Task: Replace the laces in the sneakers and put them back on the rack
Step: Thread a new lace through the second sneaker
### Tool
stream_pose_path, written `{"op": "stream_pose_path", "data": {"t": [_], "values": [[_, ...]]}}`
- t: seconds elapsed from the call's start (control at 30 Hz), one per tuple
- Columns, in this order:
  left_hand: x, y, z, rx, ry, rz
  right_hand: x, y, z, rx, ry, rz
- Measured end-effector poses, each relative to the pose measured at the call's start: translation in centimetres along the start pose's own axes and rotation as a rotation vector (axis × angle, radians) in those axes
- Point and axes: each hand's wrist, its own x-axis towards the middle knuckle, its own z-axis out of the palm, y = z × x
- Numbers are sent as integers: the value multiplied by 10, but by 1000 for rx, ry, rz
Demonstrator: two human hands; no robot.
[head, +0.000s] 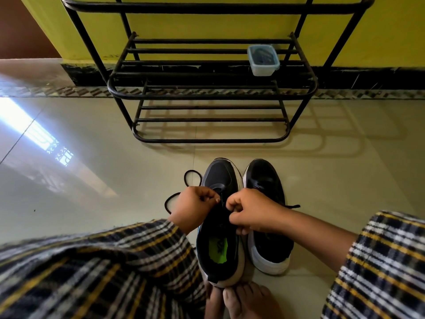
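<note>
pinching the black lace [222,199], both the left hand [192,208] and right hand [247,211] are held over the left sneaker [218,245] — the right sneaker [268,226] is stood just beside.

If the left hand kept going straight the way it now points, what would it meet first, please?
Probably the right hand: the left hand points right across the near sneaker, fingertips almost touching it, though depth is unclear.

I see 2 black mesh sneakers w/ white soles, upright, side by side, toes away: left sneaker [219,229] under my curled fingers [234,204], green insole showing; right sneaker [268,231] just beside. Black lace [181,192] loops left of fingers. Black metal rack [211,95] beyond.
</note>
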Motion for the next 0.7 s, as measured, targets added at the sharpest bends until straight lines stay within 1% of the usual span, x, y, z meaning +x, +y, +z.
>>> {"op": "stream_pose_path", "data": {"t": [0.07, 0.13, 0.27, 0.33, 0.43, 0.5, 0.6, 0.7], "values": [[0, 1, -1, -19, -19, 2, 0, 0, 0, 0, 0, 4], [-2, 2, -3, -10, -33, 41, 0, 1, 0, -7, 3, 2], [-3, 3, -8, 234, 15, 251, -1, 1, -2, -9, -14, -22], [-3, 3, -7, 285, 48, 298, -2, 0, -2, -18, -27, -43], [-4, 4, -4, 277, 97, 248, -1, -2, -2, -38, -3, -75], [-4, 6, -3, 243, 84, 227, -1, -1, -1, -64, 20, -77], [-4, 8, -6, 228, 23, 244, -1, -1, -1, -76, 26, -68], [-5, 7, -6, 206, 64, 206, 0, 0, -1, -76, 14, -70]]}}
